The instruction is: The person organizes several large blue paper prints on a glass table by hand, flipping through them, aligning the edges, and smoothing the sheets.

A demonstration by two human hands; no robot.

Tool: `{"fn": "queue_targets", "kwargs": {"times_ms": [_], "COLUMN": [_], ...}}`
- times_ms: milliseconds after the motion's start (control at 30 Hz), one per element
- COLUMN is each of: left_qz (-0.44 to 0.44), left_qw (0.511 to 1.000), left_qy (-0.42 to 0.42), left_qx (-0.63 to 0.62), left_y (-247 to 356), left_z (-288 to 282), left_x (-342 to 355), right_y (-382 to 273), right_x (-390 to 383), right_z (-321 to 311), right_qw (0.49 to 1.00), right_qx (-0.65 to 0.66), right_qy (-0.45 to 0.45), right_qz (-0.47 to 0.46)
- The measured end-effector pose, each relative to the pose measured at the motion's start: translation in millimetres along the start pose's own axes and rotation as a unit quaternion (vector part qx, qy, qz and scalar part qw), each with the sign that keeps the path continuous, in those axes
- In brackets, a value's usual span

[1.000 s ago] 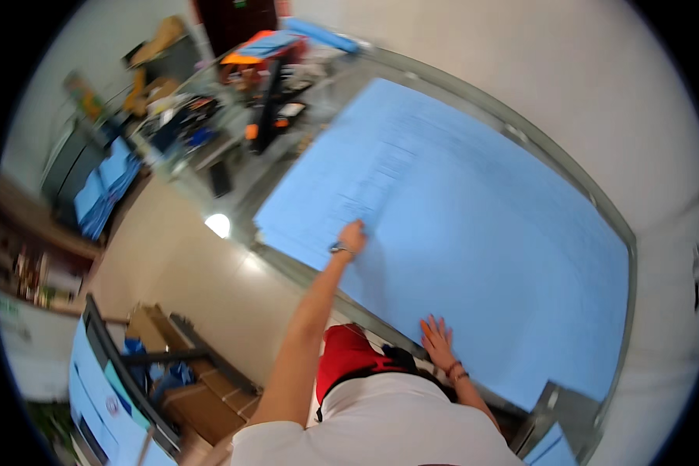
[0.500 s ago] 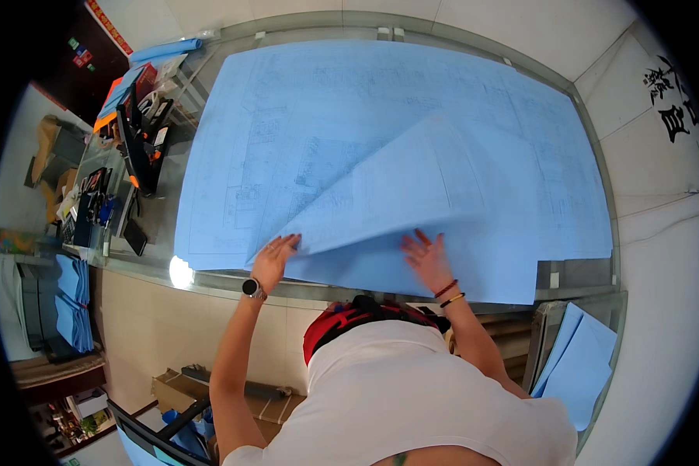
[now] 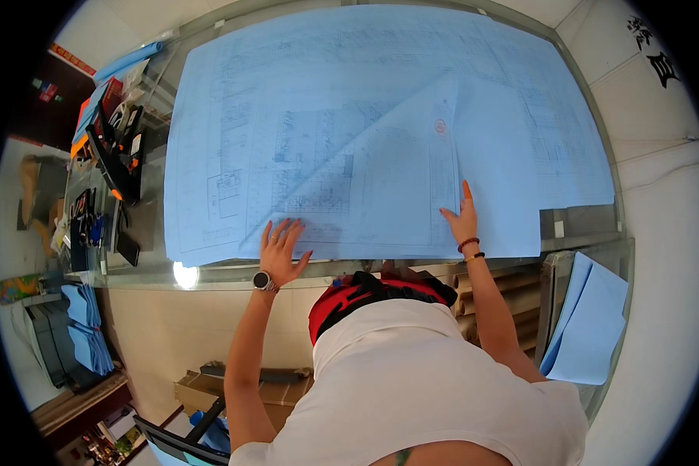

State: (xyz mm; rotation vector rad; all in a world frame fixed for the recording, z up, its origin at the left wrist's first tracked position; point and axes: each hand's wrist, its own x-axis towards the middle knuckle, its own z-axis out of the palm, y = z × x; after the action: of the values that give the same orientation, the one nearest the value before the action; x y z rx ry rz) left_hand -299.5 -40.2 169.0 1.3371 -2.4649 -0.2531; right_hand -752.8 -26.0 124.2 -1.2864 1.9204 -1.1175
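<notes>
Large blue blueprint sheets [image 3: 233, 93] with fine line drawings lie spread on the glass-topped table. The uppermost sheet has a corner turned over, and its folded part [image 3: 400, 182] lies nearly flat, with a slanting crease and a small red round mark near its right side. My left hand [image 3: 283, 250] rests with fingers spread at the near end of that crease. My right hand [image 3: 463, 222] is at the right edge of the folded part, thumb and forefinger stretched apart, touching the paper. Neither hand grasps anything that I can see.
On the table's left stand a black and orange device [image 3: 115, 159], a dark phone-like slab [image 3: 127, 247] and a blue roll [image 3: 128, 62]. Folded blue sheets [image 3: 586, 318] lie on a lower shelf at right. Cardboard [image 3: 198, 388] sits on the floor near a dark chair-like frame [image 3: 182, 443].
The folded part was raised and bulging and now lies almost flat. My right hand has moved to the right along it. My left hand has stayed by the crease, fingers more spread.
</notes>
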Motion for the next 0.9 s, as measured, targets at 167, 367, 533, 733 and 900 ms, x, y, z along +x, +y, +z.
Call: {"fn": "queue_targets", "kwargs": {"times_ms": [167, 367, 533, 733, 900], "left_qz": [-0.131, -0.172, -0.168, -0.174, -0.183], "left_qw": [0.988, 0.978, 0.979, 0.979, 0.977], "left_qy": [0.044, -0.011, -0.001, -0.003, -0.023], "left_qx": [0.069, 0.115, 0.115, 0.103, 0.105], "left_y": [19, 9, 6, 8, 8], "left_z": [28, 62, 68, 66, 61], "left_x": [43, 46, 43, 49, 49], "right_y": [-10, -9, -4, -31, -101], "right_x": [-6, -8, -7, -3, 6], "right_z": [-3, -2, -4, 20, 167], "right_qw": [0.995, 0.993, 0.992, 0.957, 0.942], "right_qx": [-0.091, -0.103, -0.108, -0.235, -0.08], "right_qy": [0.011, 0.049, 0.038, 0.166, -0.159], "right_qz": [0.037, 0.004, 0.06, 0.042, -0.285]}}
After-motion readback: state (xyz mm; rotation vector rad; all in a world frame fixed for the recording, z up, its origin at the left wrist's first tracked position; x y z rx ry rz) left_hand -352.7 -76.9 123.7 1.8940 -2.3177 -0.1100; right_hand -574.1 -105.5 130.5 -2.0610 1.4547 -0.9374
